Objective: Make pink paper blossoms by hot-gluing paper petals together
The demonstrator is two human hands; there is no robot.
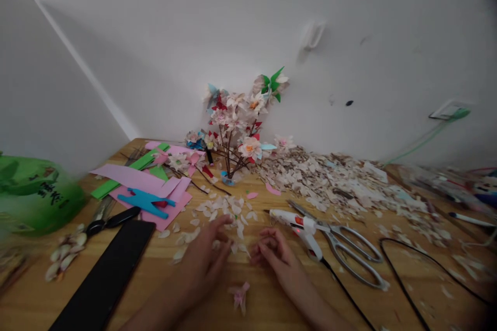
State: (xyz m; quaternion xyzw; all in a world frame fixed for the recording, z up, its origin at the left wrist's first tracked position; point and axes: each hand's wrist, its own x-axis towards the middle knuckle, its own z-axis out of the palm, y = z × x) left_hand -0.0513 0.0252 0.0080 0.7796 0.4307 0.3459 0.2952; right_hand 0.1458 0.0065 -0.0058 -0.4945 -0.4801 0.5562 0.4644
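Note:
Over the scattered pale petals [209, 208], my left hand [205, 251] is held with thumb and fingers apart. Petals lie right by its fingertips, and none is clearly gripped. My right hand [277, 256] is curled a little to the right, thumb against the fingers. A pale sliver shows by its tips, but whether they pinch it is unclear. Between my wrists a small pink flower [239, 297] lies on the wooden table [217, 315]. A white glue gun [293, 221] with a red light rests just past my right hand, against silver scissors [345, 251].
Paper-and-petal flowers on stems [236, 119] stand against the wall. A heap of dry petals [322, 181] spreads to the right. Pink paper [132, 178], a blue cutout [149, 202], a black slab [106, 274] and a green bag [42, 194] are left. A black cord [345, 289] crosses the right side.

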